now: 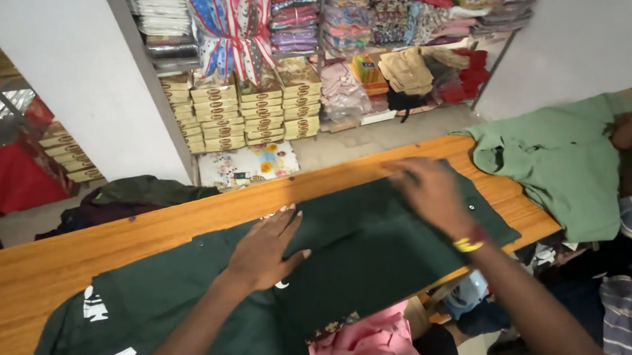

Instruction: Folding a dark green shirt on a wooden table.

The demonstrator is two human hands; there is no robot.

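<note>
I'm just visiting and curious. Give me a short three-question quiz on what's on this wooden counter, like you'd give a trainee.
1. True or false: both hands lie flat on the dark green garment.
2. Which garment lies at the counter's far right end? A) a light green one B) a red one C) a white one
3. Fill in: the right hand wears a yellow and red ____ at the wrist.

Key
1. True: the left hand and the right hand both press on it, palms down.
2. A, the light green garment.
3. Band.
</note>
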